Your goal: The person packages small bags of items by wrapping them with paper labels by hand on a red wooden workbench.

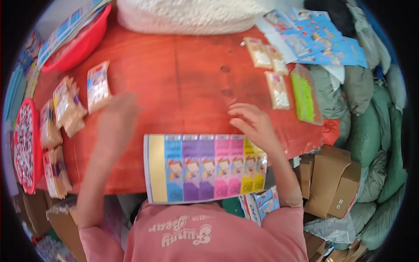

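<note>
My left hand (pixel 118 117) is smeared by motion over the left part of the red table, so its fingers cannot be made out. Just beyond it lies a small clear packet (pixel 98 85) with a blue and white front. My right hand (pixel 254 123) hovers over the middle right of the table, fingers bent and apart, with nothing seen in them. Below the hands, a printed sheet (pixel 205 168) with blue, purple, pink and yellow columns lies at the near table edge, overhanging it; my right wrist covers its upper right corner.
Filled packets (pixel 67 107) are piled at the left, beside a red basket (pixel 37 150) of small dark and white pieces. A red basin (pixel 89 46) and a big bag of white bits (pixel 187 17) stand far off. Right: packets (pixel 277 90), a yellow-green bag (pixel 304 94), blue cards (pixel 318 39), boxes (pixel 327 181), sacks.
</note>
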